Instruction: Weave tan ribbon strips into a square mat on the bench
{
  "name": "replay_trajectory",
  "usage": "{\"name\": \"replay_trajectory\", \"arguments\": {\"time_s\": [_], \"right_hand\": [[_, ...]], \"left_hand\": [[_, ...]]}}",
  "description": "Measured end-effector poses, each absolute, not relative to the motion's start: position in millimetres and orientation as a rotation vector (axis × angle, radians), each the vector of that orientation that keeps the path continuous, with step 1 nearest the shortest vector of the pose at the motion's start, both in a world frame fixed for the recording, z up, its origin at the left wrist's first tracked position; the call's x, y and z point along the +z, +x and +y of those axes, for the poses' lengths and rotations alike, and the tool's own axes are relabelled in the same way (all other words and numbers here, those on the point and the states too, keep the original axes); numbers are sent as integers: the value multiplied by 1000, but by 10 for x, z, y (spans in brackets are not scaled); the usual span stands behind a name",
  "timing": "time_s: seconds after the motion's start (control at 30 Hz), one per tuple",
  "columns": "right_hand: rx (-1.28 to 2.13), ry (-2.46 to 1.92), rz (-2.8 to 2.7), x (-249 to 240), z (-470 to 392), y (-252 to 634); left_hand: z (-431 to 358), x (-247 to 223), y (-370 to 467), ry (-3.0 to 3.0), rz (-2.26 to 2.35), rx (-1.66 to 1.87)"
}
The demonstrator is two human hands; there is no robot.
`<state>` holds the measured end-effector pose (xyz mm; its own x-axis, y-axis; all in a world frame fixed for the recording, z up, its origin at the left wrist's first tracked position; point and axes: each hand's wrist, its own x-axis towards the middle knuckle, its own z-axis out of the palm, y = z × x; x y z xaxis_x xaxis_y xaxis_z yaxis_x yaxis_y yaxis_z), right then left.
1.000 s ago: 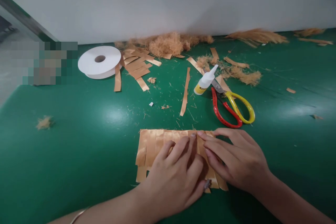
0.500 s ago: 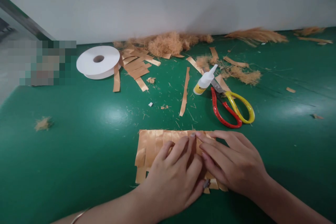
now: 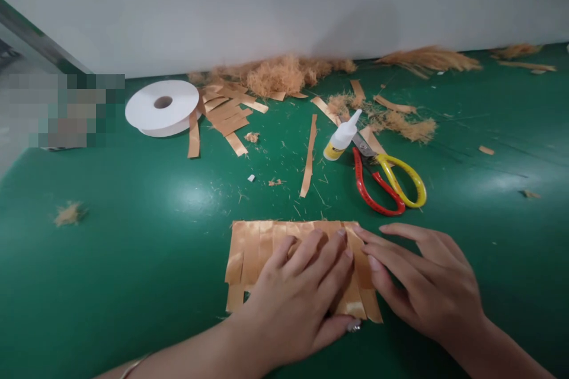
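A panel of golden-tan ribbon strips [image 3: 255, 249], laid side by side, rests flat on the green table before me. My left hand [image 3: 297, 290] lies across its middle with fingers spread, covering part of the strips. At the panel's right edge is my right hand [image 3: 427, 272], its fingers stretched out; the index fingertip touches the upper right corner. Beyond the hands, scissors [image 3: 386, 180] with one red and one yellow handle lie beside a small white glue bottle [image 3: 340, 139] with a yellow label, standing upright. The blades are partly hidden by the bottle and scraps.
A white ribbon roll [image 3: 146, 115] lies at the back left, touching a pile of cut ribbon pieces [image 3: 226, 112]. Frayed tan fibres [image 3: 280, 74] are heaped along the grey wall [image 3: 213, 6]. A single strip [image 3: 309, 157] and loose threads lie on the green table [image 3: 133, 260].
My right hand has slid right, from the middle of the panel to its right edge. My left fingers have spread and reach further right. The view has shifted slightly.
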<state>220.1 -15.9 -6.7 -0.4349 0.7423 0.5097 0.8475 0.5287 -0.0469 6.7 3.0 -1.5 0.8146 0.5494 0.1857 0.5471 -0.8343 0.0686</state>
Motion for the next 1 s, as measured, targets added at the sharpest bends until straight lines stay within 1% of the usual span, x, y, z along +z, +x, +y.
{"name": "replay_trajectory", "arguments": {"time_s": [0.27,0.5,1.0], "right_hand": [[-279,-1301,-2326,-41,-118,2168],[-281,-1292,-2314,-34,-112,2156],[-267,-1280,-2297,-37,-104,2142]], "left_hand": [[38,-56,71,2968,892,351],[48,-16,67,2963,883,288],[40,-49,75,2965,951,372]]}}
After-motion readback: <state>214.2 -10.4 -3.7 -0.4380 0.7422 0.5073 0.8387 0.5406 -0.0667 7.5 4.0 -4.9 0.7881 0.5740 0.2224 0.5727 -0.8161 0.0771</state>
